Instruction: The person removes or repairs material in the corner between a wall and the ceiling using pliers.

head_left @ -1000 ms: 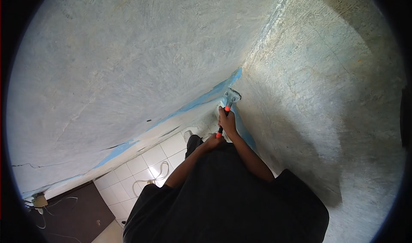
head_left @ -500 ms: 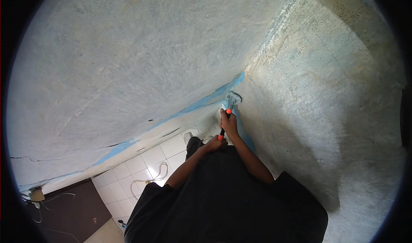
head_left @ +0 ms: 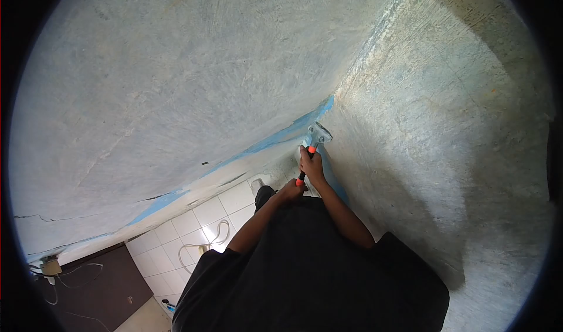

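Both my hands are on a paint scraper with a black and orange handle. The wide metal head of the scraper (head_left: 319, 134) lies close against the right wall (head_left: 410, 133), near the corner. My right hand (head_left: 312, 165) is closed around the handle just below the head. Lower down, at the orange handle end, my left hand (head_left: 290, 191) is closed too, its fingers partly hidden. Beside the head runs a strip of blue paint (head_left: 275, 140) along the foot of the left wall (head_left: 193, 74), with more blue below on the right wall.
White floor tiles (head_left: 208, 212) show at lower left, with a looped pale cable (head_left: 226, 232) on them. A dark brown board (head_left: 102, 288) with thin wires and a box-like fitting (head_left: 51, 266) stands farther left. My shoe (head_left: 264, 195) is near the wall base.
The scraper and both hands have shifted very slightly up, and the head has turned a little. The grip of both hands is the same.
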### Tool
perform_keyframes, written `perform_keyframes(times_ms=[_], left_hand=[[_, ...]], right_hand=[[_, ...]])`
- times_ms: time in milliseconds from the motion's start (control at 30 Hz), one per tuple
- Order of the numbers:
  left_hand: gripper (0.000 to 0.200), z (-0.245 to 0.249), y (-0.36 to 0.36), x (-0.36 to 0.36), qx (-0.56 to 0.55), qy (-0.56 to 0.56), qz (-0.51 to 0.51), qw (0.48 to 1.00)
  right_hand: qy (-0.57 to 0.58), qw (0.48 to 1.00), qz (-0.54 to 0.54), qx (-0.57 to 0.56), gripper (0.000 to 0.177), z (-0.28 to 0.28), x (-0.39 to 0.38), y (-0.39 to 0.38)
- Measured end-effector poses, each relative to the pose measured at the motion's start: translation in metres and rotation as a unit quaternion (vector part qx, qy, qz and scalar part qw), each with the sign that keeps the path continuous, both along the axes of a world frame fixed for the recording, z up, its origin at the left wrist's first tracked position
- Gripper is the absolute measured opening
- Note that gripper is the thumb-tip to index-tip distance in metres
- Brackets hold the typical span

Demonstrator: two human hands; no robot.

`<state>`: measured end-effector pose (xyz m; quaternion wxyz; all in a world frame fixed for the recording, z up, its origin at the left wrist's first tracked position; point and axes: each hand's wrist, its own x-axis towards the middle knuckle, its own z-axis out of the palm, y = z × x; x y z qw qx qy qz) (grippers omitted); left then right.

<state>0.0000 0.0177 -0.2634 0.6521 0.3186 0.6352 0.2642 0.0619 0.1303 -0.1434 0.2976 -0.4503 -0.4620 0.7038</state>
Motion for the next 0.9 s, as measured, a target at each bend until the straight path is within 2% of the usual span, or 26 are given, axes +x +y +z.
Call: perform_keyframes(times_ms=[100, 133, 233, 367, 467, 567, 600, 667, 733, 767, 800, 900], left_hand=[[0.029, 0.011, -0.003, 0.01, 0.051, -0.028, 0.042, 0.997], [0.028, 0.03, -0.003, 0.011, 0.092, -0.022, 0.044, 0.995], [0.028, 0.062, 0.008, 0.005, 0.025, -0.033, 0.051, 0.998], [0.028, 0.032, 0.008, 0.002, 0.018, -0.009, 0.041, 0.999], [0.027, 0.034, 0.005, 0.003, 0.038, 0.001, 0.025, 0.999], [0.026, 0.052, 0.008, 0.004, 0.033, -0.016, 0.08, 0.996], [0.026, 0.056, 0.007, 0.005, 0.023, -0.019, 0.07, 0.997], [0.025, 0.065, 0.01, 0.002, 0.014, -0.021, 0.052, 0.998], [0.025, 0.034, 0.003, 0.004, 0.009, 0.004, 0.048, 0.999], [0.025, 0.021, 0.0, 0.004, 0.005, 0.016, 0.047, 0.999], [0.026, 0.038, -0.001, 0.0, 0.048, -0.018, 0.014, 0.999], [0.027, 0.037, -0.002, 0.004, 0.029, 0.017, 0.062, 0.998]], right_hand=[[-0.026, 0.999, 0.003, 0.024, 0.041, 0.013, 0.002, -0.001], [-0.024, 0.999, 0.003, 0.035, 0.041, 0.023, 0.0, 0.002], [-0.034, 0.998, 0.003, 0.056, 0.041, 0.045, 0.005, 0.002], [-0.037, 0.997, 0.015, 0.064, 0.043, 0.016, 0.002, 0.002], [-0.048, 0.997, 0.0, 0.056, 0.043, 0.028, -0.001, 0.001], [-0.041, 0.997, -0.005, 0.067, 0.044, 0.053, -0.002, 0.002], [-0.034, 0.997, -0.006, 0.072, 0.043, 0.056, -0.001, 0.003], [-0.046, 0.997, -0.012, 0.066, 0.043, 0.033, 0.0, -0.001], [-0.04, 0.998, -0.007, 0.054, 0.043, 0.007, 0.0, -0.001], [-0.037, 0.998, -0.008, 0.047, 0.043, 0.009, 0.0, -0.001], [-0.034, 0.999, -0.009, 0.039, 0.043, 0.014, -0.001, -0.001], [-0.042, 0.997, -0.015, 0.064, 0.043, 0.042, -0.002, -0.003]])
